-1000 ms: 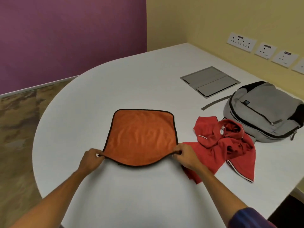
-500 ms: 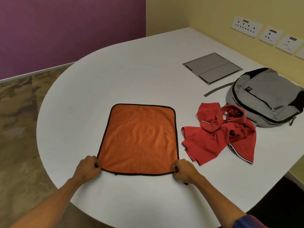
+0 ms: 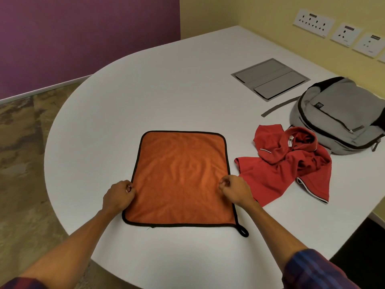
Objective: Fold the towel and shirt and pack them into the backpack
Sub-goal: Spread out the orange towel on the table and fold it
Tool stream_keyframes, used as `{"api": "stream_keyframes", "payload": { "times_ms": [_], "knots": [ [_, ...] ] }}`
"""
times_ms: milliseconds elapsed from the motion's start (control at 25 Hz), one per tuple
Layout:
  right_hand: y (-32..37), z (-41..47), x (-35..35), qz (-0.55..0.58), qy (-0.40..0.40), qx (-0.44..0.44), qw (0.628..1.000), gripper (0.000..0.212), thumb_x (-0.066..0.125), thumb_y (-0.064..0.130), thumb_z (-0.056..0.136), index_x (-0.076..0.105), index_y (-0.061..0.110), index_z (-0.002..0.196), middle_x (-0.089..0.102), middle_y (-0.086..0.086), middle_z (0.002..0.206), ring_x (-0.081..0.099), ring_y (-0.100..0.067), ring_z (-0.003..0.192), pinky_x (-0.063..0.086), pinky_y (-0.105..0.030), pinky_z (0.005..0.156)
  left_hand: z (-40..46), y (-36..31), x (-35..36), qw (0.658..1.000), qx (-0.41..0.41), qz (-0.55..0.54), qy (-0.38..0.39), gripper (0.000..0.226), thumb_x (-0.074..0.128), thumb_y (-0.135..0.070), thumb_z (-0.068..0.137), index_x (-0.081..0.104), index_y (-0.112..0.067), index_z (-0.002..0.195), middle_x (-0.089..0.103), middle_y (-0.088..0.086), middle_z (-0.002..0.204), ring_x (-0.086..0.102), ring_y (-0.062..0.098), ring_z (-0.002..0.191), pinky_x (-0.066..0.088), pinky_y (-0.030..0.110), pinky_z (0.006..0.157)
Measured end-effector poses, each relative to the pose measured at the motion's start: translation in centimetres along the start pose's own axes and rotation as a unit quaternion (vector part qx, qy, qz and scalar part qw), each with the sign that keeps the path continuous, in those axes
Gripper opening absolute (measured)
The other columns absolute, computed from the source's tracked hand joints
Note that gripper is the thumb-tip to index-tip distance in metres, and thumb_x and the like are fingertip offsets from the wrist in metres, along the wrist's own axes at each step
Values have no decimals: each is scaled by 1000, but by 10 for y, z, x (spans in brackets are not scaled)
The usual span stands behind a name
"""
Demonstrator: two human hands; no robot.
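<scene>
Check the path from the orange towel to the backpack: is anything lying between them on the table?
Yes. The crumpled red shirt lies on the table between the orange towel and the grey backpack, its collar close against the backpack's near side. Nothing else visible sits in that path. The backpack's zips look closed.

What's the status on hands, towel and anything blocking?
Left hand and right hand at the towel's side edges, fingers curled; grip unclear. Towel flat, unfolded. Shirt crumpled beside it. Backpack looks zipped. Nothing blocking.
</scene>
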State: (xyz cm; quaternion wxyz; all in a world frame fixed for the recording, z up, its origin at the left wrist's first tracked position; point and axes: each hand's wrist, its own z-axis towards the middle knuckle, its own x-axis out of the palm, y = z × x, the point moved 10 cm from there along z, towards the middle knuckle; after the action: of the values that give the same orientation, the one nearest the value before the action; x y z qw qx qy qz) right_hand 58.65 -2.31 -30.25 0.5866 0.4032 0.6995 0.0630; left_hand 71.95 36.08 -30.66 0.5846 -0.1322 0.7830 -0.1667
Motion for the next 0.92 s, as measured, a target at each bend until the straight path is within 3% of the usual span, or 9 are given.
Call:
{"api": "stream_keyframes", "payload": {
  "times_ms": [160,280,360,400,560,720,800,840,920],
  "knots": [
    [0,26,-12,35,-48,44,997,38,60,24,85,65,8,119,70,-5,91,67,-24,82,54,-34,72,34,-7,0,998,-38,-48,-7,32,59,-24,87,63,-6,113,64,7,95,61,29,89,47,38,80],
    [-4,40,-20,45,-74,75,993,30,60,18,85,67,4,111,70,-10,93,67,-28,84,49,-30,68,54,-14,0,996,-54,-63,-12,29,59,-27,89,64,-5,106,65,13,98,61,32,93,48,41,83],
    [-12,47,-21,42,-90,98,990,26,59,17,85,66,0,104,69,-14,97,65,-33,92,44,-32,69,66,-21,3,996,-55,-69,0,17,57,-24,90,56,-14,77,62,16,90,58,30,84,44,36,73],
    [-16,50,-21,46,-96,110,988,25,58,16,85,65,-2,101,69,-16,96,64,-35,94,44,-34,70,72,-22,6,996,-56,-68,3,23,55,-21,91,48,-16,69,60,15,84,56,30,79,41,35,68],
    [-26,59,-17,62,-101,147,982,12,57,13,85,63,3,84,66,-14,82,63,-37,88,40,-33,66,94,-23,15,994,-75,-77,-4,19,55,-18,90,55,0,82,59,17,82,55,28,73,43,34,64],
    [-30,64,-9,99,-101,176,974,29,66,19,87,65,3,111,67,-13,104,61,-32,103,46,-34,83,100,-11,25,984,-144,-107,-13,20,59,-14,86,49,-3,73,51,12,69,51,26,60,44,33,56],
    [-34,66,-6,123,-106,191,968,12,66,17,86,63,10,76,63,-8,76,61,-28,79,47,-32,67,100,-8,28,980,-154,-124,-13,27,58,-12,85,46,-6,62,48,10,61,48,23,53,41,29,52],
    [-39,68,-4,140,-107,204,963,26,65,16,85,54,13,62,56,-4,63,56,-24,67,43,-32,60,101,-7,28,978,-154,-138,-15,26,58,-11,84,46,-7,60,47,9,59,46,22,52,39,28,52],
    [-43,69,-5,175,-113,217,954,39,64,15,86,44,17,53,48,0,54,48,-20,58,39,-31,57,104,-5,23,972,-161,-169,-23,21,56,-9,82,47,-8,63,46,8,60,46,23,55,40,31,54]
  ]
}}
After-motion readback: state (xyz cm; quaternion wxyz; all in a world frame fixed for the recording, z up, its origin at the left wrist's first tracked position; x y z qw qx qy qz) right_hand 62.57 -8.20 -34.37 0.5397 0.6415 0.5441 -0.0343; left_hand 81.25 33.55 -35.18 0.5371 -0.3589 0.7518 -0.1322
